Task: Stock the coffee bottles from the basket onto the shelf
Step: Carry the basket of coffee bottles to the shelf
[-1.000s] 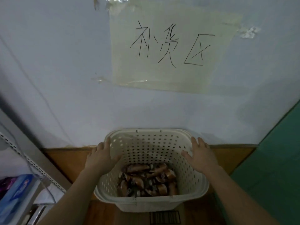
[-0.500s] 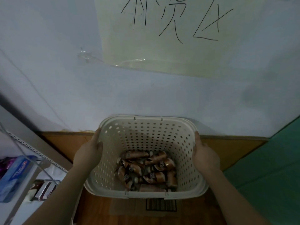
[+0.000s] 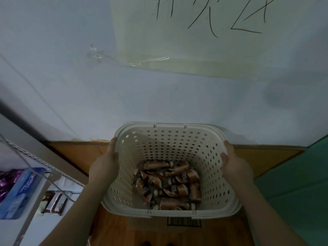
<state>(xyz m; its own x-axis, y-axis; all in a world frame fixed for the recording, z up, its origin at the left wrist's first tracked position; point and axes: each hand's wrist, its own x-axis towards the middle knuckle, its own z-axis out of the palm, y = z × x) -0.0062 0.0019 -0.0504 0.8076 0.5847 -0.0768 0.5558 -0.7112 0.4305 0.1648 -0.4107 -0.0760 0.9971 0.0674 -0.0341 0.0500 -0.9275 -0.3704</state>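
Observation:
A cream perforated plastic basket (image 3: 170, 137) is in the lower middle of the view, in front of a pale wall. Several brown coffee bottles (image 3: 168, 185) lie jumbled on its bottom. My left hand (image 3: 104, 166) grips the basket's left rim, thumb inside. My right hand (image 3: 234, 164) grips the right rim the same way. The shelf (image 3: 28, 153) stands at the left edge, its metal upright slanting down.
On the shelf lie a blue toothpaste box (image 3: 19, 190), purple packets (image 3: 7, 181) and brown wrapped bars (image 3: 55, 203). A handwritten paper sign (image 3: 204, 36) is taped to the wall. A cardboard box with a barcode (image 3: 182, 223) sits under the basket; a green surface (image 3: 298, 183) is at the right.
Both hands went from resting on the basket's sides to closing on its rims. The basket now sits nearer and larger in view, and the sign has slid upward.

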